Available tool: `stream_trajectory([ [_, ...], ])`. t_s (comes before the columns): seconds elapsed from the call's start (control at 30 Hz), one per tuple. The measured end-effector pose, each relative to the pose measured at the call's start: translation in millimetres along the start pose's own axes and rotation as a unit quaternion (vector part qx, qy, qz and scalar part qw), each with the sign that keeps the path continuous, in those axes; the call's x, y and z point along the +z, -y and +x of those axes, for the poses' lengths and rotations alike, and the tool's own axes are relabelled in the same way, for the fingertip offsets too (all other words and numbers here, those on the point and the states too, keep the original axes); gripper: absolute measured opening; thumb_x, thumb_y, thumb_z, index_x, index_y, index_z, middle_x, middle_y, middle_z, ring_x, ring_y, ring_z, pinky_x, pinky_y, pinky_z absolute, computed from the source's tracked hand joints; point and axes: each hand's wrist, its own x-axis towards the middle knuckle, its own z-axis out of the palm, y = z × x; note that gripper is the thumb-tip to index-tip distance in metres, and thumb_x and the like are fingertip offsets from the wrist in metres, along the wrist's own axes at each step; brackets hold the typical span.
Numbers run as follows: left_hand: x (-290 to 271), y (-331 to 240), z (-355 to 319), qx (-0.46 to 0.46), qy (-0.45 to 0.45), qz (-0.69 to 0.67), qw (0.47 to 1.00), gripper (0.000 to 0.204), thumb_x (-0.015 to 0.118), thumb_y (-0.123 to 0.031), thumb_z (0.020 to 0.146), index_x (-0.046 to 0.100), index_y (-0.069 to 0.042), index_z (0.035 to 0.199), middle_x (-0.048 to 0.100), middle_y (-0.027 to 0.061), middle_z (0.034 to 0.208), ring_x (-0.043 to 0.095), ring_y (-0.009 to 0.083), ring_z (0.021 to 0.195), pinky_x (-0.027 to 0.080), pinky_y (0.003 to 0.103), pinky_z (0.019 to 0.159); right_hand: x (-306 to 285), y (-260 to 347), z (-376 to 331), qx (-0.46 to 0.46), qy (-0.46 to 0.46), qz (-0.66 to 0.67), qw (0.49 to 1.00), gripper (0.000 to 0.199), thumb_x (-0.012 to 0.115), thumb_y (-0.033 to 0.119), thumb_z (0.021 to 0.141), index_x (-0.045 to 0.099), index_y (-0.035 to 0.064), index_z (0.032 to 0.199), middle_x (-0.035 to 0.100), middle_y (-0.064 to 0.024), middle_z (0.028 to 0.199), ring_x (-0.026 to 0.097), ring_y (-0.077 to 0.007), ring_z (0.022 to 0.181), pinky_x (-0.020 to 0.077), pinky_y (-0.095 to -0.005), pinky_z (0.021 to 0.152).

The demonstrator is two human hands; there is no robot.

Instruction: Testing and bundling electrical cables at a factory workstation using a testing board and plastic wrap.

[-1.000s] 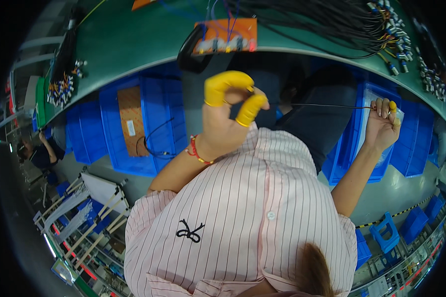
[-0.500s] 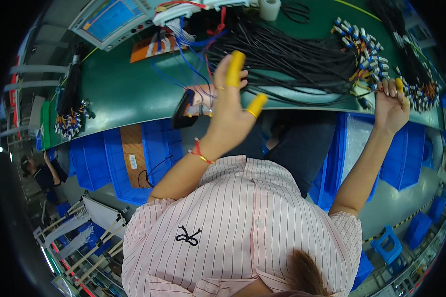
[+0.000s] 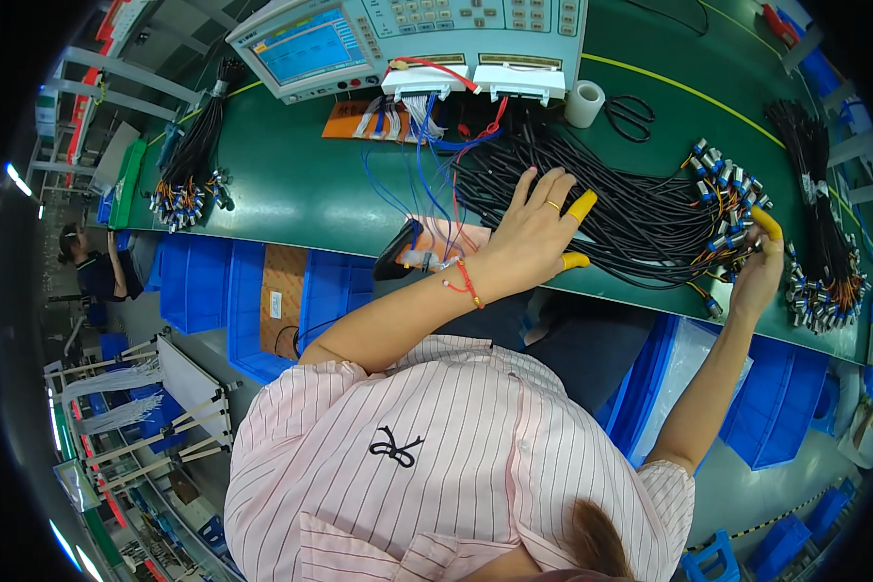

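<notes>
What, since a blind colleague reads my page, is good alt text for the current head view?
A person's left hand is over black cables on a green table, the right hand at their connectors; an instrument stands behind, blue bins below.

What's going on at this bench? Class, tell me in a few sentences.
A person in a pink striped shirt is at a green workbench. Their left hand, fingers spread, lies over a pile of long black cables; their right hand is at the cables' silver-and-blue cylindrical connectors, its grip unclear. A pale, boxy instrument with a lit blue screen stands farther back.
</notes>
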Motion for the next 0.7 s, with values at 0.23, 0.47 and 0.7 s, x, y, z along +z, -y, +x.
stream_trajectory([
  [0.23, -0.6, -0.3, 19.1, 0.005, -0.006, 0.009, 1.0, 0.055, 0.079, -0.02, 0.066, 0.061, 0.003, 0.113, 0.051, 0.0167, 0.115, 0.045, 0.0318, 0.117, 0.031, 0.046, 0.104, 85.8, 41.5, -22.0, -0.235, 0.238, -0.519, 0.787, 0.083, 0.069, 0.052, 0.078, 0.044, -0.0032, 0.136, 0.041, -0.0223, 0.139, 0.035, -0.0389, 0.131, 0.0216, -0.0485, 0.111],
  [0.47, -1.9, 2.7, 19.0, 0.025, -0.035, -0.016, 0.999, 0.05, 0.077, -0.015, 0.068, 0.062, -0.001, 0.113, 0.053, 0.0136, 0.114, 0.049, 0.0308, 0.112, 0.037, 0.04, 0.098, 131.2, 29.8, -27.0, -0.208, 0.405, -0.477, 0.752, 0.095, 0.081, 0.044, 0.061, 0.043, -0.0046, 0.134, 0.042, -0.0247, 0.131, 0.038, -0.0394, 0.128, 0.0217, -0.0509, 0.112],
  [0.7, -19.2, 2.8, -6.9, -0.009, -0.08, -0.143, 0.986, 0.037, 0.069, -0.005, 0.074, 0.063, -0.001, 0.111, 0.058, 0.0137, 0.11, 0.053, 0.0321, 0.105, 0.042, 0.04, 0.092, 149.0, 29.3, -39.2, -0.235, 0.409, -0.518, 0.714, 0.066, 0.078, 0.016, 0.06, 0.05, -0.0078, 0.115, 0.052, -0.018, 0.104, 0.053, -0.0327, 0.098, 0.0473, -0.039, 0.086],
])
